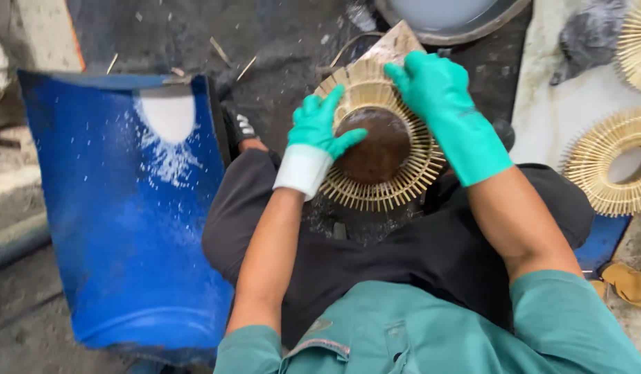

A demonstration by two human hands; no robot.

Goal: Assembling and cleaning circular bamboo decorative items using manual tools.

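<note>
On a dusty dark floor, left hand point(319, 128) and right hand point(435, 90) press spread-fingered on a round bamboo-stick bowl point(379, 138)

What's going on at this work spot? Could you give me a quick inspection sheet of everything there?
Surface: dark, dusty ground strewn with splinters.
Job's things: round ring of pale sticks with a brown centre, resting on the person's lap.
Clutter: blue curved sheet dusted with white powder; two more stick rings on a pale board; grey basin.
Hands: left hand and right hand, both in green gloves, pressing on the ring.
Cables: nothing seen.
Surroundings: a yellow sandal at the right edge.
</note>
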